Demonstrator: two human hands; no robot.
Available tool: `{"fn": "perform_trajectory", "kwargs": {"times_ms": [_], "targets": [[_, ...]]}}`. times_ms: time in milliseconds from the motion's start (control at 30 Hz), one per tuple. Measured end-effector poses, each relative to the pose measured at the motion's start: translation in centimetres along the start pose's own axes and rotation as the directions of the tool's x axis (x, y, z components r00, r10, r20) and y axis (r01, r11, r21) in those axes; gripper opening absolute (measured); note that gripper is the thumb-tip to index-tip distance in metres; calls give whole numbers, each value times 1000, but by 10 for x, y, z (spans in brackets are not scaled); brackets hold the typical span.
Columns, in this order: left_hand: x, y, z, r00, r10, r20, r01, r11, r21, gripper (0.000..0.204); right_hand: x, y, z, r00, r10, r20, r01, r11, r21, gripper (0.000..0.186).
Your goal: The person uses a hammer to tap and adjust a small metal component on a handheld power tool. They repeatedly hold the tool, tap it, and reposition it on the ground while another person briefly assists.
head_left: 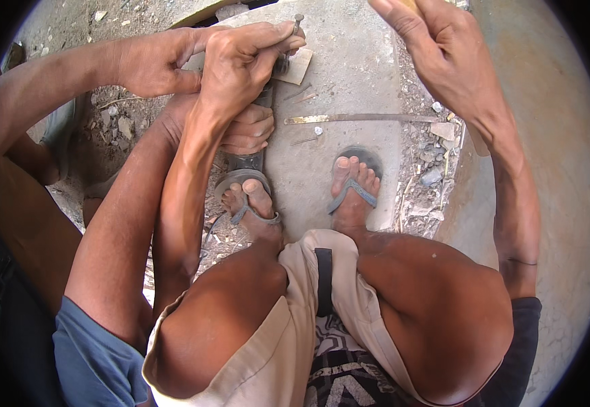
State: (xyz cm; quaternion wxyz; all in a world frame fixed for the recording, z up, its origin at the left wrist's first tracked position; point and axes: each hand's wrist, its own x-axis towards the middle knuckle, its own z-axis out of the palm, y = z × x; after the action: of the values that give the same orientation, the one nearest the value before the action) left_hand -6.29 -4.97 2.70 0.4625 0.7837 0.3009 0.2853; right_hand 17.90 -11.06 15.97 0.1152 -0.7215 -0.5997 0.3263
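My left hand (pixel 237 64) is closed, pinching a short metal bolt or thick nail (pixel 298 24) upright, with its flat head on top. Under those fingers is a dark metal bar (pixel 265 98) with a rounded end, lying beside a small pale wood block (pixel 296 66). Another person's hand (pixel 249 130) grips the bar just below my left hand. That person's other hand (pixel 163 64) reaches in from the left, by my left wrist. Raised at the upper right, my right hand (pixel 447 51) is closed round a pale, wood-like handle (pixel 411 5); the upper edge cuts most of it off.
Across the concrete slab (pixel 349 81) lies a thin flat metal strip (pixel 359 118). Several loose nails (pixel 297 92) are scattered near the wood block. Rubble and stones (pixel 432 159) line the slab's right side. My sandalled feet (pixel 354 180) stand close to the work.
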Motion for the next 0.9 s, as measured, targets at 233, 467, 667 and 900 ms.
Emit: {"fn": "perform_trajectory", "kwargs": {"times_ms": [233, 467, 667, 900], "targets": [[-1, 2, 1, 1000, -4, -11, 4, 1000, -25, 17, 5, 2, 5, 910, -72, -409, 219, 920, 324, 33], [-3, 5, -2, 1000, 7, 4, -7, 1000, -26, 19, -21, 15, 22, 976, -177, -125, 186, 980, 64, 32], [-2, 8, -4, 999, 49, 13, -49, 999, 3, 19, -25, -11, 12, 949, -174, -262, 173, 985, -30, 33], [0, 8, -2, 999, 43, 22, -43, 999, 0, 18, -30, 26, 26, 955, -172, -243, 210, 967, 142, 26]]}}
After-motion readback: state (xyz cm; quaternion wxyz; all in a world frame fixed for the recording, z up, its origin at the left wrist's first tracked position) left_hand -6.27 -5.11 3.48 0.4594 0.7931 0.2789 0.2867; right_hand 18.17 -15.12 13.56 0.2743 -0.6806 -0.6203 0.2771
